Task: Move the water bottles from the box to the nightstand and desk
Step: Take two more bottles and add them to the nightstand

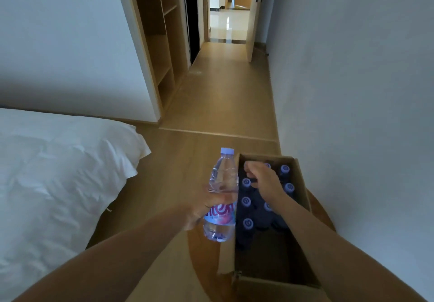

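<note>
An open cardboard box point(303, 184) sits on a round wooden table by the right wall, with several capped water bottles point(246, 201) standing in its far half. My left hand point(206, 207) grips a clear water bottle point(222, 193) with a lilac cap and blue-pink label, upright, just left of the box. My right hand point(263, 179) reaches down into the box with fingers curled over the top of a bottle at the far end; that bottle is mostly hidden under the hand.
A bed with white bedding point(54, 174) fills the left side. Wooden floor point(220, 104) leads ahead past open wardrobe shelves point(162, 43) to an open door point(252, 19). The white wall point(352, 90) runs close along the right.
</note>
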A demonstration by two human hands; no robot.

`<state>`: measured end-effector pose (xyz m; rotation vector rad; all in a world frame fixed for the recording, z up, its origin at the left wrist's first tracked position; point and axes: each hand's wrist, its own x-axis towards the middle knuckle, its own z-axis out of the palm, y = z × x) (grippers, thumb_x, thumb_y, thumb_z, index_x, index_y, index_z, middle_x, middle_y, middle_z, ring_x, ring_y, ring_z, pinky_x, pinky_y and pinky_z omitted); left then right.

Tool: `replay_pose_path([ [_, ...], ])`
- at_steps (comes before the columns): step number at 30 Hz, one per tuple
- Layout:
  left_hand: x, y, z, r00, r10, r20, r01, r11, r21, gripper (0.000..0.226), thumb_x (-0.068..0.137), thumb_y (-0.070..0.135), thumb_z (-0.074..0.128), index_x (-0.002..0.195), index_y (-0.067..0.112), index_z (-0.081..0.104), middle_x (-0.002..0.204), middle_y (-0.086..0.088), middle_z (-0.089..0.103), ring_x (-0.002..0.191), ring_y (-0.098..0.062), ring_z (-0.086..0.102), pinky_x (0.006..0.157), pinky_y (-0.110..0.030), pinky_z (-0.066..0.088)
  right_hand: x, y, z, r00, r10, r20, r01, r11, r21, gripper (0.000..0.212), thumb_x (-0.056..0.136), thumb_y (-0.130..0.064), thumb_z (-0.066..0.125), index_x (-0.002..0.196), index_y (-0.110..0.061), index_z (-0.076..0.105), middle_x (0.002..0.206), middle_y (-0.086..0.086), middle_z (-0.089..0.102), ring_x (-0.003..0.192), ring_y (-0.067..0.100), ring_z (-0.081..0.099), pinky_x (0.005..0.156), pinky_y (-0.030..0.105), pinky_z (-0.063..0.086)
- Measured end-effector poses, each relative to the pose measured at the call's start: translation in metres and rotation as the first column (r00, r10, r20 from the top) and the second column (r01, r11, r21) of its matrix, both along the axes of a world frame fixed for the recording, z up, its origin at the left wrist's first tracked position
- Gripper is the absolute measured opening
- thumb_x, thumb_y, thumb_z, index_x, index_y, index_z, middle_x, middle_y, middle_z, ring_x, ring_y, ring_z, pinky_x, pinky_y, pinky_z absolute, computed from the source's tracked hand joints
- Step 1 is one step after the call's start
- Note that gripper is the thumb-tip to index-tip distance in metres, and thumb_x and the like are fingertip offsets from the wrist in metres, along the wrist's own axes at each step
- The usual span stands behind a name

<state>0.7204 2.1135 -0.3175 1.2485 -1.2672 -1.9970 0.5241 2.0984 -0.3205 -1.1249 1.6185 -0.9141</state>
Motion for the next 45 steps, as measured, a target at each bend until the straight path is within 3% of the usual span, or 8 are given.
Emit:
replay_pose_path([
  [3,-0.002,-0.002,-0.018,0.998,0.070,-0.001,-0.070,0.997,0.044,0.048,0.072,0.020,0.082,0.116,0.006,0.067,0.111,-0.020,0.073,0.097,-0.034,0.071,0.096,-0.047,0.055,-0.029,0.018,-0.077,0.943,0.162,-0.291,-0.100,0.971,0.216,0.039,0.092,-0.016,0.062,0.130,-0.010,0.055,0.128,0.005,0.058,0.118,0.019,0.054,0.095,0.028,0.039],
  [7,-0.007,-0.002,-0.034,0.990,0.135,-0.041,-0.132,0.988,0.081,0.036,0.071,0.025,0.078,0.102,0.011,0.064,0.088,-0.008,0.073,0.076,-0.021,0.072,0.077,-0.034,0.061,-0.041,0.039,-0.141,0.872,0.419,-0.253,-0.303,0.868,0.394,0.048,0.078,-0.011,0.076,0.121,-0.017,0.055,0.109,-0.010,0.055,0.114,0.016,0.056,0.083,0.016,0.040],
  [14,0.000,0.004,-0.061,0.973,0.229,0.017,-0.229,0.965,0.130,0.039,0.065,0.037,0.076,0.093,0.011,0.065,0.076,-0.003,0.071,0.064,-0.015,0.070,0.062,-0.026,0.059,-0.027,0.043,-0.188,0.835,0.413,-0.365,-0.326,0.904,0.277,0.072,0.062,-0.020,0.087,0.122,-0.017,0.048,0.120,-0.001,0.045,0.111,0.017,0.049,0.096,0.033,0.042],
  [22,0.014,0.007,-0.071,0.973,0.216,0.082,-0.227,0.962,0.152,0.056,0.056,0.045,0.079,0.096,0.009,0.064,0.078,-0.007,0.071,0.067,-0.020,0.069,0.066,-0.030,0.059,-0.034,0.050,-0.188,0.883,0.302,-0.360,-0.261,0.952,0.159,0.060,0.059,-0.028,0.088,0.106,-0.024,0.051,0.108,-0.002,0.050,0.101,0.018,0.054,0.088,0.032,0.045],
  [27,0.025,0.001,-0.057,0.972,0.227,0.060,-0.233,0.965,0.117,0.053,0.061,0.040,0.081,0.101,0.008,0.065,0.089,-0.015,0.071,0.074,-0.026,0.070,0.076,-0.038,0.059,-0.043,0.038,-0.151,0.960,0.173,-0.220,-0.159,0.984,0.081,0.071,0.046,-0.038,0.090,0.106,-0.030,0.053,0.109,-0.006,0.060,0.105,0.014,0.058,0.098,0.036,0.046],
  [33,0.048,-0.005,-0.024,0.980,0.193,0.055,-0.196,0.980,0.045,0.059,0.060,0.044,0.081,0.104,0.009,0.064,0.087,-0.012,0.072,0.076,-0.026,0.071,0.078,-0.040,0.059,-0.026,0.019,-0.054,0.977,0.003,0.213,0.017,0.996,-0.090,0.046,0.061,-0.025,0.083,0.104,-0.019,0.066,0.101,0.007,0.072,0.100,0.026,0.067,0.087,0.040,0.054],
  [37,0.067,-0.004,0.005,0.975,0.221,0.033,-0.221,0.975,0.004,0.035,0.077,0.033,0.079,0.097,0.007,0.067,0.081,-0.012,0.074,0.067,-0.022,0.072,0.066,-0.031,0.060,0.000,0.008,0.006,0.914,0.100,0.393,-0.025,0.981,-0.190,0.018,0.079,-0.020,0.074,0.094,-0.015,0.064,0.087,0.004,0.069,0.084,0.024,0.066,0.078,0.040,0.051],
  [45,0.136,0.006,0.049,0.946,0.321,-0.052,-0.325,0.940,-0.104,0.069,0.050,0.045,0.087,0.103,0.006,0.065,0.090,-0.019,0.073,0.077,-0.031,0.070,0.087,-0.049,0.057,0.090,0.005,0.077,0.654,0.183,0.734,-0.032,0.976,-0.214,0.026,0.092,-0.003,0.037,0.092,-0.016,0.060,0.078,0.004,0.059,0.069,0.019,0.059,0.065,0.032,0.052],
])
